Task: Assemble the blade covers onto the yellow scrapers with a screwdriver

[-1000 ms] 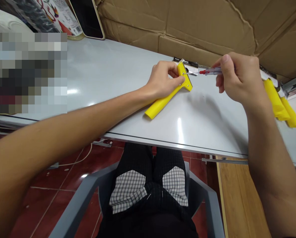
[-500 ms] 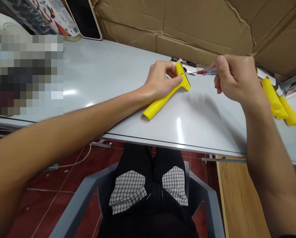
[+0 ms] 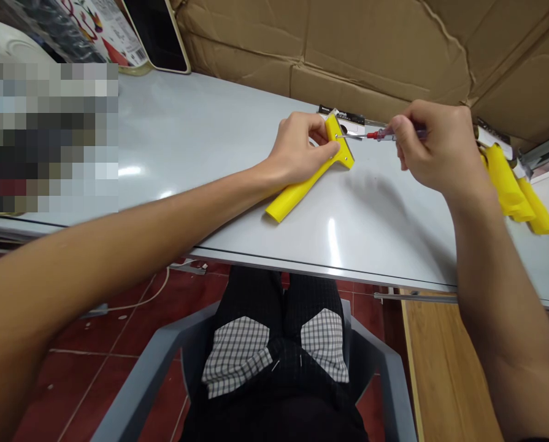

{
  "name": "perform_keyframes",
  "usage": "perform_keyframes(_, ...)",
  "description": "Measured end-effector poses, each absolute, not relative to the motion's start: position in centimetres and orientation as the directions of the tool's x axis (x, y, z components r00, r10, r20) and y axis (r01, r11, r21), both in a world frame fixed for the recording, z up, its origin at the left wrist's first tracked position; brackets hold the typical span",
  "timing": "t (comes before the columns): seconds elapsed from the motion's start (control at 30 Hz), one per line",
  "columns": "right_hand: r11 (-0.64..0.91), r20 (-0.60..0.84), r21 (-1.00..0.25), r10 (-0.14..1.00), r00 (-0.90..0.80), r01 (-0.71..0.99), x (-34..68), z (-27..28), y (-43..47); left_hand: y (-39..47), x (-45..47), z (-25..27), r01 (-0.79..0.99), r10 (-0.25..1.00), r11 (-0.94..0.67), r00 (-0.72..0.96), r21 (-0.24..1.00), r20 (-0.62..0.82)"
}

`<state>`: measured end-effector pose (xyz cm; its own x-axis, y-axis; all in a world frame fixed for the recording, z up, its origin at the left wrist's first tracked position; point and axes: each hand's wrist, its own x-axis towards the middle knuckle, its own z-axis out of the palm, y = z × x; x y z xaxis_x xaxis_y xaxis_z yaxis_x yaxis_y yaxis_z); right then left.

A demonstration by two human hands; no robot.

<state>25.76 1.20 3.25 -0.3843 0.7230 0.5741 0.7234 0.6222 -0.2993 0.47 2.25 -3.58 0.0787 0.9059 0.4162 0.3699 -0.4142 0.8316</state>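
Note:
My left hand [image 3: 302,147] grips a yellow scraper [image 3: 297,195] near its head, thumb on top and fingers behind. The scraper's handle slants down toward the table's front edge, and its wide head carries small screws and a metal blade edge. In my right hand [image 3: 433,144], closed around the handle, is a screwdriver [image 3: 384,134] with a clear handle and a red collar. Its thin shaft points left, and the tip meets the upper screw on the scraper head. The fingers of my right hand partly hide the screwdriver's handle.
Several yellow scrapers [image 3: 508,184] lie at the right of the grey table [image 3: 200,129]. Behind the scraper head is a small black-and-white box [image 3: 348,118]. A phone [image 3: 159,34] leans at the back left, beside the cardboard [image 3: 348,49]. A pixelated patch covers the far left.
My right hand has shifted slightly left along the screwdriver and its fingers have turned a little. The scraper and my left hand stay almost in place.

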Motion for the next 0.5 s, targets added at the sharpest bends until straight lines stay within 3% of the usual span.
perform_keyframes(0.17,0.751,0.663,-0.287,0.604,-0.442,0.595,25.42,3.49,0.58,1.97,0.65,-3.29,0.373,0.911,-0.406,0.089,0.834,0.404)
perform_keyframes(0.4,0.633,0.567,-0.316,0.723,-0.394,0.707,25.64,3.38,0.83,2.17,0.45,-3.44,0.376,0.908,-0.41,0.087,0.831,0.409)
perform_keyframes(0.5,0.697,0.613,-0.291,0.662,-0.431,0.655,25.3,3.43,0.49,2.38,0.33,-3.54,0.377,0.904,-0.419,0.094,0.826,0.416)
